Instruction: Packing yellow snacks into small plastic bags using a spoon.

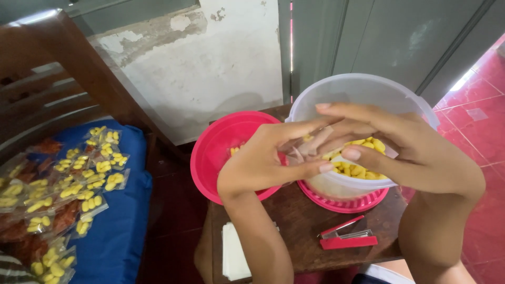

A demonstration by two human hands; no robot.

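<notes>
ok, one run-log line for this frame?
left hand + right hand: both hold small clear bag | over clear tub of yellow snacks | red stapler idle on table

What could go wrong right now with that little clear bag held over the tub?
1. The small clear bag is pinched between the left hand and right hand; a slip might scatter yellow snacks.
2. The translucent tub sits tilted near the table edge; a nudge might tip it.
3. The red stapler lies close to the forearms.
</notes>
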